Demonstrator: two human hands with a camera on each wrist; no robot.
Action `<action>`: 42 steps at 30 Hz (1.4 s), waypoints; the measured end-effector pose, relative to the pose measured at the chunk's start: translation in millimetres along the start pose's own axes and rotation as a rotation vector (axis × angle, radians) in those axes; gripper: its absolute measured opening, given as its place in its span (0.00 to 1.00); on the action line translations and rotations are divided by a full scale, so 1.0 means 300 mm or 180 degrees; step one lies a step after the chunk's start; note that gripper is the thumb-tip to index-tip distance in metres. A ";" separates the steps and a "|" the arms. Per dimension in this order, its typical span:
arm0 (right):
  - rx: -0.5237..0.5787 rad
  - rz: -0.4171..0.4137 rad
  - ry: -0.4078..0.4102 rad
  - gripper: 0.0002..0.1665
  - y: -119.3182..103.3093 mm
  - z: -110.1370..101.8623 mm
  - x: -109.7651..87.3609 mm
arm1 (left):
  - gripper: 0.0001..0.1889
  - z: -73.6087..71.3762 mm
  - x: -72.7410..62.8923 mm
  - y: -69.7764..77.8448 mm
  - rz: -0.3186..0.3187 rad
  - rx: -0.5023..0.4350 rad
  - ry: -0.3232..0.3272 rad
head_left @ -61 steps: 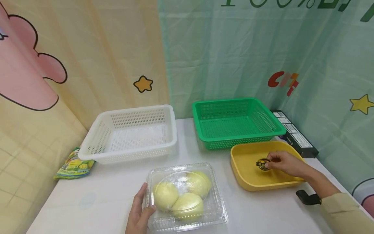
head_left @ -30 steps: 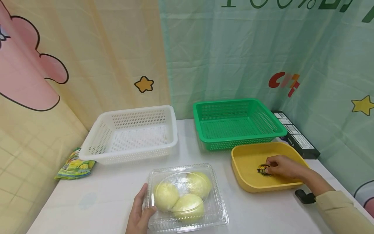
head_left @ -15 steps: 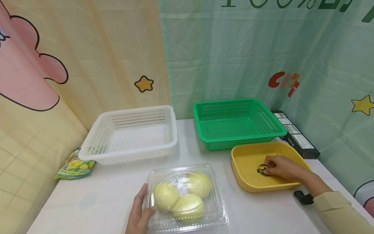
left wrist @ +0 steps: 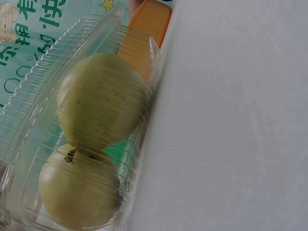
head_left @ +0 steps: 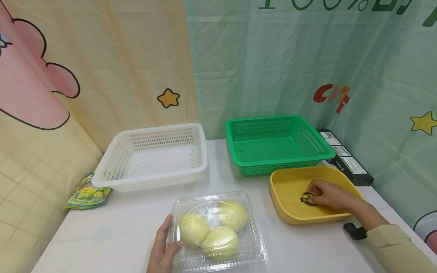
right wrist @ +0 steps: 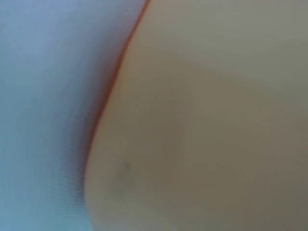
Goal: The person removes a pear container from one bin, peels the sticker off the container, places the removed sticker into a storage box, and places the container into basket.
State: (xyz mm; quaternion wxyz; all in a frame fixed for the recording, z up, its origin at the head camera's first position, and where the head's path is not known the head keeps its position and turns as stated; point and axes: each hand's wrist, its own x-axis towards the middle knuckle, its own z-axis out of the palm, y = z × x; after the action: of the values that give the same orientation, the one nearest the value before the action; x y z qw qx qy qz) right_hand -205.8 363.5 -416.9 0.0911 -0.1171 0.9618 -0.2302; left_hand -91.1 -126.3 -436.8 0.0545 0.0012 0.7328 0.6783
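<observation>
In the head view, my left hand (head_left: pixel 163 244) grips the left side of a clear plastic clamshell box (head_left: pixel 252 227), thumb over its edge. Three pale green, round fruits (head_left: pixel 220 239) lie inside the closed box. The left wrist view shows two of those fruits (left wrist: pixel 101 101) through the ribbed clear wall, one with a dark stem. My right hand (head_left: pixel 329 195) reaches into a yellow plastic basin (head_left: pixel 288 210) and pinches a round black-and-yellow sticker (head_left: pixel 306 198) close over the basin's floor. The basin (right wrist: pixel 202 144) fills most of the blurred right wrist view.
A white perforated basket (head_left: pixel 150 178) stands at back left, a green one (head_left: pixel 283 161) at back right. A green-yellow packet (head_left: pixel 88 195) lies beside the white basket. Black boxes (head_left: pixel 351 165) sit along the right curtain. A black device (head_left: pixel 355 231) is at my right wrist.
My right hand has lowered slightly and shifted a little left; the sticker, tilted up two seconds ago, now sits flatter near the basin floor. My left hand and the box stay put.
</observation>
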 end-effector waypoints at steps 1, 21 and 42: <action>0.0001 0.0019 0.0000 0.18 0.001 -0.001 0.000 | 0.39 0.000 0.000 0.000 0.0001 0.0003 0.0003; -0.0314 -0.0188 0.0629 0.23 -0.116 -0.070 -0.049 | 0.39 -0.004 0.001 0.004 -0.0172 0.0059 0.0018; 0.0182 -0.0082 0.1688 0.28 -0.106 -0.233 0.006 | 0.39 -0.002 -0.001 0.003 -0.0385 0.0075 0.0027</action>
State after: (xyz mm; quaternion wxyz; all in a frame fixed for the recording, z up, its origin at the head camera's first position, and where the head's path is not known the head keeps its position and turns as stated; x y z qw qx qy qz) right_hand -217.7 364.8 -341.0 -0.1638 -0.0623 0.9435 -0.2811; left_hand -91.0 -126.9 -436.0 0.0922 -0.0453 0.7396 0.6651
